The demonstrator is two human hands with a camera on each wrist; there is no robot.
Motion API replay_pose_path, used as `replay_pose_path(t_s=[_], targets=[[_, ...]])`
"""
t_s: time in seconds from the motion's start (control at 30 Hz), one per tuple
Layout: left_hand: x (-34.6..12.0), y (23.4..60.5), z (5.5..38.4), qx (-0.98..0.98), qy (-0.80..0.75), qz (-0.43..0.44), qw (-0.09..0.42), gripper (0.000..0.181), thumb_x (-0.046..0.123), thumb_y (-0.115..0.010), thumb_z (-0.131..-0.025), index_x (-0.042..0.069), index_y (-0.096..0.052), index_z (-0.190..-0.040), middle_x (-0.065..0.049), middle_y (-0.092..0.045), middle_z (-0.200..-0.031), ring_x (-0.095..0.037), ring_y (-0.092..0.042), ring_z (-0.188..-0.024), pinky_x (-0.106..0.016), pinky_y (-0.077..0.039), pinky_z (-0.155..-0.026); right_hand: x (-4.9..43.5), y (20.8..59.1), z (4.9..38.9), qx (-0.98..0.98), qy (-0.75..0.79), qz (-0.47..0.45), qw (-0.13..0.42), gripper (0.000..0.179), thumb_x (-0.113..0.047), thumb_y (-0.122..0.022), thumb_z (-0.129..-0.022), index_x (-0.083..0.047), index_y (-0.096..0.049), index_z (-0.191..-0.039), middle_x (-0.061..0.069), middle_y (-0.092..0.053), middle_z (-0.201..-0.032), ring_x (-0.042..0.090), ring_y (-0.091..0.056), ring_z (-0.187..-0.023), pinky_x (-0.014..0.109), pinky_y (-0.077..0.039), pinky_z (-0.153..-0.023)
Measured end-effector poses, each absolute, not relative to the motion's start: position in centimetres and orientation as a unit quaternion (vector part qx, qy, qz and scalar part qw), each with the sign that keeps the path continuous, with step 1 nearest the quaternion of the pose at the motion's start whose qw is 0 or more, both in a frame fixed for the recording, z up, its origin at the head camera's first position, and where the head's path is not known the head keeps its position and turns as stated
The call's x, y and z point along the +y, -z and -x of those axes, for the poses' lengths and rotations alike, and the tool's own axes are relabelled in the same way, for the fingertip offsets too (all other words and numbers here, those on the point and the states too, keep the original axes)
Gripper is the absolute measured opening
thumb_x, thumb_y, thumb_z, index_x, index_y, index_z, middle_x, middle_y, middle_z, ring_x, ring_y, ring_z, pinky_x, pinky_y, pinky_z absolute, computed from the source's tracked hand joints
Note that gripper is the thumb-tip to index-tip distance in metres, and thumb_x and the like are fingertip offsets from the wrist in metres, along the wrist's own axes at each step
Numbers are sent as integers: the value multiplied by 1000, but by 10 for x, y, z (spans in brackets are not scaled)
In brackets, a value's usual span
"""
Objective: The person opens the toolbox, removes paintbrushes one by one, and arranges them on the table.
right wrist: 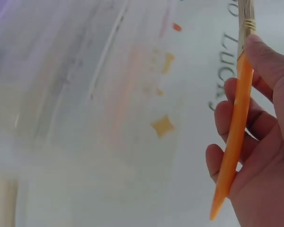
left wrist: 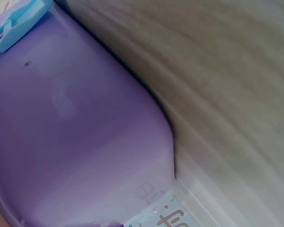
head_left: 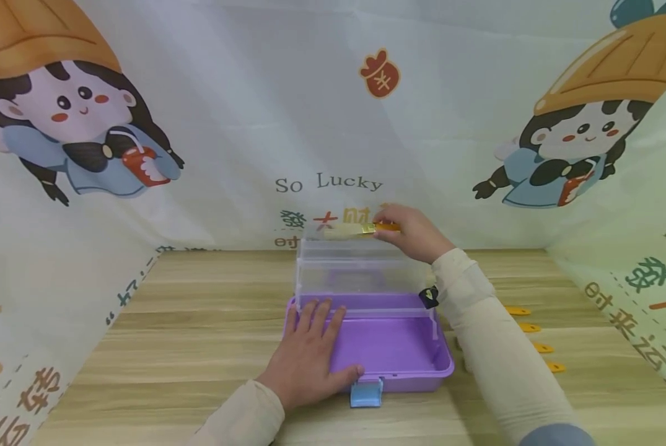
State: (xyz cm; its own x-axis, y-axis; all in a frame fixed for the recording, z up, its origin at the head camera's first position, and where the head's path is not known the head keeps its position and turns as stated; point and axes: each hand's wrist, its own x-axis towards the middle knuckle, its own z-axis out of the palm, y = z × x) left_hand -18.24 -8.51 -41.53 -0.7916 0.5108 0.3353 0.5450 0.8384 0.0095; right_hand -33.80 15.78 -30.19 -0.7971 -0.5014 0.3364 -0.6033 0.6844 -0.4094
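A purple box (head_left: 399,373) stands on the table with its clear lid (head_left: 310,272) raised at the back. My left hand (head_left: 306,359) lies over the box's left side, fingers spread and thumb along the front rim. A light-blue latch (head_left: 366,394) hangs at the front, also visible as a blue latch (left wrist: 23,26) in the left wrist view. Above the raised lid, my right hand (head_left: 413,234) holds a paintbrush (head_left: 348,230) level, bristles pointing left. The right wrist view shows thumb and fingers round the orange paintbrush handle (right wrist: 240,118).
Several orange handles (head_left: 530,327) lie on the table right of the box, partly hidden by my right forearm. The wooden table (head_left: 199,328) meets a printed white cloth backdrop (head_left: 243,124) at the back and sides.
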Motion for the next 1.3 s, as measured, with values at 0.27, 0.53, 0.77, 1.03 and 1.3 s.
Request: replay_pose_path(t_s=[0.27,0.53,0.77,1.03,1.3], targets=[[-81,415,179,-948,44,276,151,98,79,-39,-87,8,-34,-154,-18,-38,-150,-38,-31,-139,-65,-15,-113,194,303,294,-922,-233,-291,104,27,-19,-69,-95,-4,-67,-118,10,-66,-114,29,-61,-105,48,-48,-93],[-80,416,182,-947,42,281,152,98,78,-38,-88,6,-33,-154,-20,-38,-150,-40,-31,-139,-66,-14,-113,222,322,260,-923,-196,-306,125,23,-16,-70,-93,-7,-67,-114,5,-68,-108,25,-62,-98,47,-50,-89],[-81,416,184,-947,47,277,154,99,79,-38,-87,7,-33,-154,-19,-38,-150,-39,-31,-139,-65,-14,-113,247,342,239,-915,-164,-330,163,20,-12,-74,-89,-8,-65,-107,3,-67,-101,23,-63,-92,45,-51,-84],[-82,416,184,-948,50,276,146,99,80,-37,-87,8,-32,-155,-18,-36,-151,-39,-29,-140,-65,-13,-113,283,363,206,-925,-126,-318,165,21,-12,-77,-85,-8,-67,-104,1,-68,-98,22,-65,-91,45,-53,-81],[-83,415,184,-948,50,275,150,99,80,-38,-87,7,-33,-154,-18,-37,-150,-39,-30,-139,-66,-13,-113,321,386,174,-935,-96,-309,147,27,-12,-82,-79,-13,-68,-102,-8,-67,-95,14,-62,-82,39,-53,-72]])
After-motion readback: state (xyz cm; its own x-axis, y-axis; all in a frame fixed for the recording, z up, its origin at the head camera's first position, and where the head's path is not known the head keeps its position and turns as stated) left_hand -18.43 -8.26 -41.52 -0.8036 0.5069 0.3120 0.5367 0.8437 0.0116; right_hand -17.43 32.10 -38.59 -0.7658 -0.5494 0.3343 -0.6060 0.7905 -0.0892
